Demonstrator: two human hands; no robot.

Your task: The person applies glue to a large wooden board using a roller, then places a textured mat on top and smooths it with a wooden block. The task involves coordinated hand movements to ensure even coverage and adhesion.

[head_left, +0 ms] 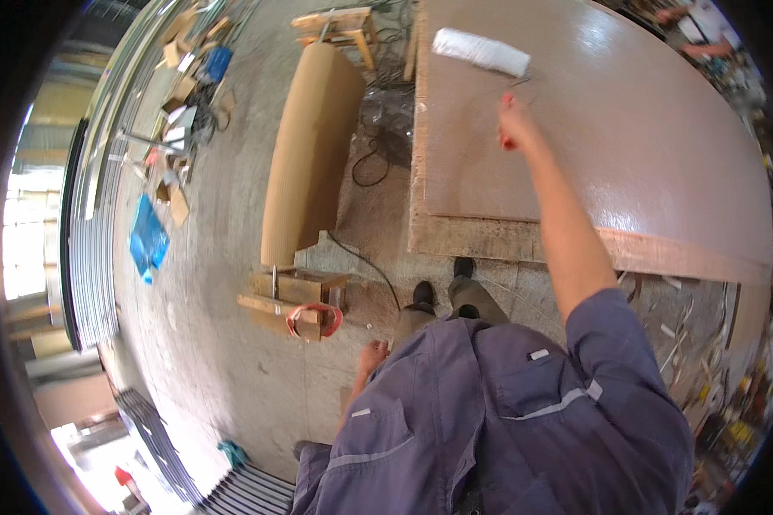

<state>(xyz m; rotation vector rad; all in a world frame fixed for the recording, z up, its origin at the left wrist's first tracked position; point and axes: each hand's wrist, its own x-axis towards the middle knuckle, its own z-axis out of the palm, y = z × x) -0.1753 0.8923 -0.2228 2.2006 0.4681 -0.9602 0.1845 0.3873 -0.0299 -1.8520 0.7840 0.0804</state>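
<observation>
My right hand [519, 130] grips the red handle of a paint roller, with the arm stretched out over a large flat panel [593, 146]. The white roller sleeve [481, 53] lies on the panel's surface, beyond the hand. Glossy, wet-looking patches reflect light across the greyish-brown panel. Low at my left side hangs my left hand [374, 354], its fingers curled in and nothing visible in them. It is nearest to a wooden block stand [292, 296] carrying a red tape ring [335, 321].
A big roll of corrugated cardboard [309, 154] rests on a rod between the block stand and a wooden trestle [339, 30]. A dark cable [365, 266] runs on the floor. Blue plastic [149, 238] and scraps lie left. Another person's arm [709, 50] shows at the upper right.
</observation>
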